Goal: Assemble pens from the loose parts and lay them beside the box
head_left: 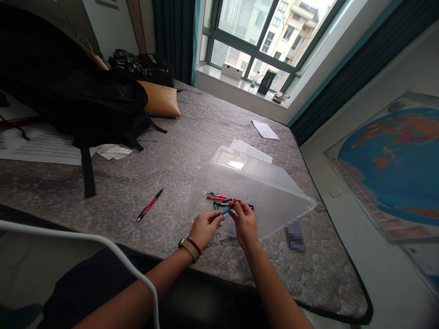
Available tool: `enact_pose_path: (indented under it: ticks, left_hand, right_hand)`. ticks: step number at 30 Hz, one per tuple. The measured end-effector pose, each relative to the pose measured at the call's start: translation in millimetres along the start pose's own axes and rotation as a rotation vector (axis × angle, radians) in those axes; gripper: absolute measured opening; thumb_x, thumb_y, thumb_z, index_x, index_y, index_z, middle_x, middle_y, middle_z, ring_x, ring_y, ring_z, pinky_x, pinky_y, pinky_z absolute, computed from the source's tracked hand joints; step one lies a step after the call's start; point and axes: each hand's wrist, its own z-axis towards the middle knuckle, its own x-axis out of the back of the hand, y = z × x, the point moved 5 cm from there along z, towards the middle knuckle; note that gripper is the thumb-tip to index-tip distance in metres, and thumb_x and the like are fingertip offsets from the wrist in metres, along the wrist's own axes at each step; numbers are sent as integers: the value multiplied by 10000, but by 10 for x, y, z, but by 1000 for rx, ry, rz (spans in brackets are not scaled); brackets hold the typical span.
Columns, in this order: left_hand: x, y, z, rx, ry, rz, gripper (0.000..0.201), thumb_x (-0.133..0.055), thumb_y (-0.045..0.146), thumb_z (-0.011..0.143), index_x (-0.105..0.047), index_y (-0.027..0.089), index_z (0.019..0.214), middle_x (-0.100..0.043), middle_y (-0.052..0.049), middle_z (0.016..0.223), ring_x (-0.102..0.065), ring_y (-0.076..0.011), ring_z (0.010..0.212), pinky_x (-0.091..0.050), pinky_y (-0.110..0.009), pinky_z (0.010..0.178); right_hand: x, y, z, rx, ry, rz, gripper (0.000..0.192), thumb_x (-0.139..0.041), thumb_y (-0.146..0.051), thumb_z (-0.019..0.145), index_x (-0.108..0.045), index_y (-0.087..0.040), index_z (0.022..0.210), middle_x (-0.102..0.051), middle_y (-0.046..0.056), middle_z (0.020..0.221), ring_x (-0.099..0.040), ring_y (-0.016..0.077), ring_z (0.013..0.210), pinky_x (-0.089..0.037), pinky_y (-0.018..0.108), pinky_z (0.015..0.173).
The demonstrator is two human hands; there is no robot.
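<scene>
Lying on the mattress (206, 132): a plastic lid (267, 192) near the front edge, bearing a cluster of pens (216, 197). Hovering over the lid's near edge, left hand (205, 228) beside right hand (245, 223), both pinching one pen (224, 211) between them. Resting apart, left of the lid, a single pen (150, 205). Sitting further back on the left, a backpack (68, 96), with a cushion (159, 98) behind it. Lying behind the lid, paper sheets (264, 129).

A slim teal pen (224, 211) with a dark tip is held level, just above the near edge of a clear plastic lid (274, 192) laid on the bed.
</scene>
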Motion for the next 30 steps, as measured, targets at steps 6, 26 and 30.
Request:
enact_pose_path:
  ticks: [6,26,30]
  left_hand:
    - [-51,-35,-7,77,-49,-48,344,-650,349,822,-707,152,1098,-756,-108,969,-729,-208,781,-524,-236,572]
    - [-127,-103,-34,270,-105,-263,351,-723,319,782,-677,113,1063,-753,-141,967,-723,-170,723,-490,-196,542]
    - [-147,-102,-39,261,-130,-272,343,-703,341,800,-664,123,1062,-750,-135,975,-720,-161,706,-486,-196,538]
  right_hand:
    - [-30,-37,-19,-48,-15,47,302,-776,-392,739,-673,-217,962,-711,20,909,-649,167,864,-521,284,736]
    - [21,-49,25,-15,33,15,266,-829,-354,673,-651,-206,804,-671,-14,801,-628,135,765,-511,262,709]
    - [-40,-56,8,-96,-99,79,316,-724,-440,782,-669,-227,1007,-708,59,1025,-647,212,946,-525,338,767]
